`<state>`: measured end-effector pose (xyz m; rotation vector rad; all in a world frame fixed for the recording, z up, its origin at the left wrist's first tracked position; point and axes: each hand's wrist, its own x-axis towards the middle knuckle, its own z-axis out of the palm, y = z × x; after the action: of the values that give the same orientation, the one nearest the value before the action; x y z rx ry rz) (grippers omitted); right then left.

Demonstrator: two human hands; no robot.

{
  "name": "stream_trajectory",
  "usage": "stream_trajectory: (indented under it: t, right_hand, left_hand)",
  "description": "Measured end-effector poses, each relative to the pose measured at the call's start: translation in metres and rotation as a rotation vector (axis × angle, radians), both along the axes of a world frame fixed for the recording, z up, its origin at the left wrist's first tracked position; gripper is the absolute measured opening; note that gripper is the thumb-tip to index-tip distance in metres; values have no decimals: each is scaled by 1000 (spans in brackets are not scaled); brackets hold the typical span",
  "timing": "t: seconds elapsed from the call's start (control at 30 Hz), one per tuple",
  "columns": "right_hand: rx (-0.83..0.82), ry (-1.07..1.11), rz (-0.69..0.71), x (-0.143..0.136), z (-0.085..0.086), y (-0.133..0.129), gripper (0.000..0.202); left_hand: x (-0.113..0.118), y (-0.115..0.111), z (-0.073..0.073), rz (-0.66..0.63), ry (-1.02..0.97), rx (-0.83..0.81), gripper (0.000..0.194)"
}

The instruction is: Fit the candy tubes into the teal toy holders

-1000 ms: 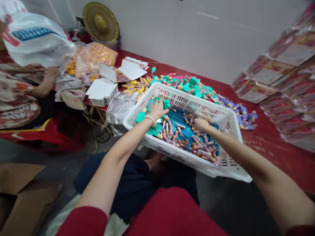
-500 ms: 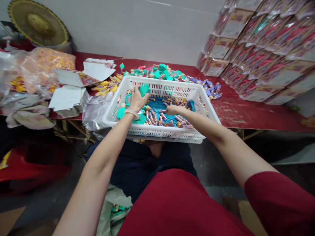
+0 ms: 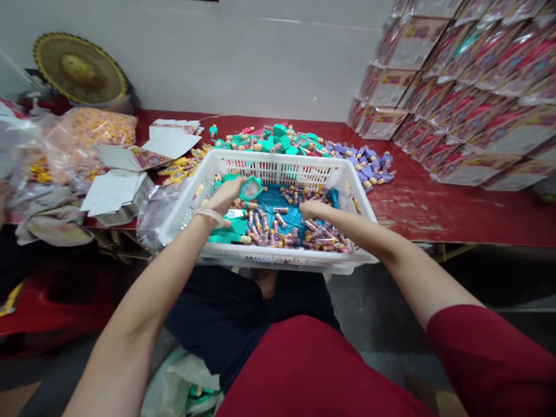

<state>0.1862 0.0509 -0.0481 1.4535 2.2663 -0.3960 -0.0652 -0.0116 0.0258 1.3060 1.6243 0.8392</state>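
Note:
A white plastic basket (image 3: 278,258) holds green toy pieces (image 3: 226,234) on its left and small wrapped tubes (image 3: 321,234) with yellow ends at its middle and right, over a blue sheet (image 3: 271,200). Inside the left part, my left hand (image 3: 228,197), with a clear band at the wrist, has its fingers on a green mirror-like piece (image 3: 252,188). My right hand (image 3: 311,209) is closed low among the tubes right of centre; anything in its fingers is hidden.
Behind the basket lie heaped green pieces (image 3: 282,139) and purple pieces (image 3: 371,165) on a red table (image 3: 425,208). Packaged boxes (image 3: 473,121) are stacked right. White cartons (image 3: 115,194) and a bag of orange pieces (image 3: 104,127) lie left.
The view has shifted slightly. My left hand has moved left and down, and the green piece by it now shows its framed face. My right hand has moved slightly right within the basket.

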Motion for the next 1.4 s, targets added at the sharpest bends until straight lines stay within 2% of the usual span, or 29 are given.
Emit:
stream_trajectory:
  t: [0.1, 0.17, 0.23, 0.3, 0.37, 0.4, 0.5, 0.57, 0.7, 0.8, 0.93, 1.07, 1.17, 1.3, 1.4]
  right_hand:
    - [-65, -22, -46, 5, -18, -6, 27]
    - [-85, 31, -81, 9, -21, -7, 23]
    - [-78, 127, -120, 21, -12, -11, 22]
    - [-63, 234, -152, 40, 3, -21, 29]
    - [-102, 445, -212, 58, 20, -39, 36]
    - [-157, 621, -272, 64, 27, -49, 37]
    - [-350, 1063, -454, 63, 39, -73, 42]
    - [-432, 1149, -501, 48, 37, -78, 44]
    - [-444, 1126, -420, 12, 25, -68, 27]
    - [-403, 1134, -370, -1, 17, -55, 22]
    - [-262, 980, -206, 0, 17, -42, 21]
    - [-82, 726, 45, 7, 19, -37, 15]
    - [74, 483, 180, 12, 16, -38, 15]
    - [195, 259, 239, 14, 17, -42, 18]
    - [201, 250, 251, 12, 23, -45, 18]
  left_hand:
    - [3, 9, -10, -103, -26, -72, 52]
    - [7, 18, -18, -176, -9, -86, 53]
    - [11, 27, -26, -238, 20, -88, 57]
    - [18, 35, -32, -315, 34, -89, 61]
    - [24, 38, -35, -430, 28, -96, 64]
    - [28, 38, -35, -495, 19, -99, 65]
    - [35, 32, -32, -675, -26, -105, 58]
    - [34, 25, -30, -750, -61, -103, 52]
    - [23, 19, -28, -751, -87, -102, 54]
    - [15, 19, -27, -724, -112, -107, 58]
    - [15, 18, -24, -733, -80, -60, 56]
    - [21, 13, -23, -743, 0, 36, 48]
    - [29, 9, -24, -748, 20, 81, 44]
    - [42, 4, -26, -709, -15, 2, 43]
    - [46, 2, -27, -633, -92, -235, 50]
